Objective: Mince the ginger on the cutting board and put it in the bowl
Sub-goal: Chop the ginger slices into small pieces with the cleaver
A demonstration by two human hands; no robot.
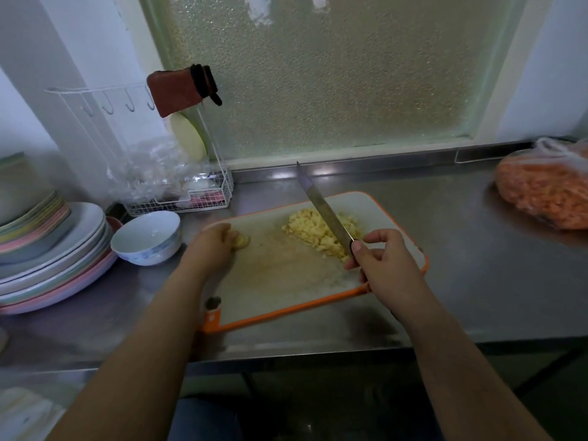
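Most of the ginger lies minced in a pile (321, 232) on the cutting board (286, 275), the bowl (146, 237) beside it apparently empty, while the left hand (211, 246) grips an uncut piece (241, 241) and the right hand (386, 264) clasps the knife (321, 206).

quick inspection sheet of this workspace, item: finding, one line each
surface: steel counter, cutting board lying flat on it.
job's things: minced ginger piled on the board; uncut ginger piece at its left end; bowl left of the board, looks empty.
clutter: stacked plates, wire rack, bag of orange food.
grippers: left hand holds the ginger piece; right hand grips the knife, blade over the pile.
cables: nothing seen.
surroundings: frosted window behind.
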